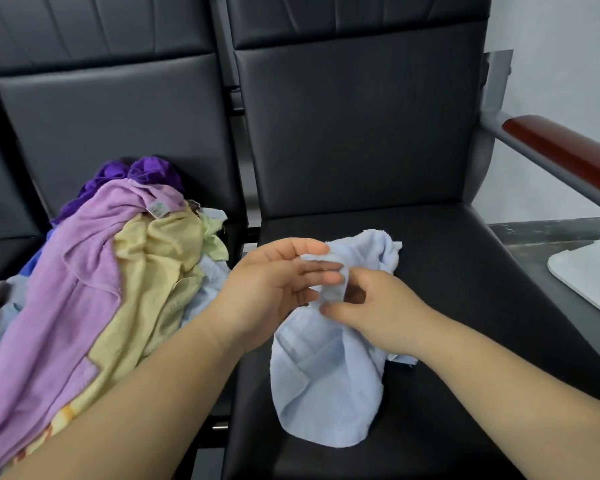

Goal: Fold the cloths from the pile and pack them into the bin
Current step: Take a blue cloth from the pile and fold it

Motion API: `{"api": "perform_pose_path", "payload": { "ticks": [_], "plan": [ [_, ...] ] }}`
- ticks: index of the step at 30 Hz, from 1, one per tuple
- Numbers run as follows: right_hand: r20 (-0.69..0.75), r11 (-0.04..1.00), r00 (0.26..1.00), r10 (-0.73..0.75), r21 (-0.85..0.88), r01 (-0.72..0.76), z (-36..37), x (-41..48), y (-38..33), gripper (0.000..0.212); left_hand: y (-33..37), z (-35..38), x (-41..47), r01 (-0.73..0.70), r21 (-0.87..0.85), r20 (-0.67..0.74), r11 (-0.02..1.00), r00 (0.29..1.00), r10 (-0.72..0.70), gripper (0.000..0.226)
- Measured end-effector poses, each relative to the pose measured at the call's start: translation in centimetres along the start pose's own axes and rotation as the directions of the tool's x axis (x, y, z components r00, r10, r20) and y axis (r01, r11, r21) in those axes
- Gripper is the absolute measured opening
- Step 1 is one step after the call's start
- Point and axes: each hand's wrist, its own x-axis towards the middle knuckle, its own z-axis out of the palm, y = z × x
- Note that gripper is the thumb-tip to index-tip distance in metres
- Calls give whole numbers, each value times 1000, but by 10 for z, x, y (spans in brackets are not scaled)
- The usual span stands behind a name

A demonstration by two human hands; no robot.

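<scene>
Black padded seat [447, 271] carried the pale blue terry cloth [326, 382], right of the heaped coloured cloths [94, 271]; my left grip [274, 289] and right grip [381, 306] pinched its hem, seeking a corner, I judged.

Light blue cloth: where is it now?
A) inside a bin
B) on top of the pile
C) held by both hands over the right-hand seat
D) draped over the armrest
C: left hand and right hand both pinch the light blue cloth over the black seat, beside the pile.

Both hands [274, 289] [378, 306] pinch a blue cloth [326, 375] over a black seat [447, 271]
</scene>
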Motion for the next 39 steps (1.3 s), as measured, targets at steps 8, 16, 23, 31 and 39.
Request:
{"api": "perform_pose_path", "payload": {
  "ticks": [8, 16, 23, 31, 39],
  "plan": [
    [-51, 994, 999, -9, 109, 15, -30, -6, -10, 17, -4, -17, 0, 6, 639, -274, 769, 936, 221, 18],
    [103, 906, 994, -35, 423, -12, -37, -11, -22, 16, 0, 2, 1, -72, 354, -235, 933, 958, 163, 34],
    [-65, 646, 998, 26, 763, 33, -33, -8, -21, 18, 2, -3, 1, 67, 73, -27, 995, 998, -65, 43],
    [12, 281, 988, 156, 958, -56, -42, -3, -19, 36, -8, 0, 1, 127, 258, 153, 958, 973, -170, 21],
    [82, 971, 996, -35, 238, 15, -52, -8, -23, 6, 17, -22, 0, 133, 343, 224, 930, 950, -218, 24]
  ]
}}
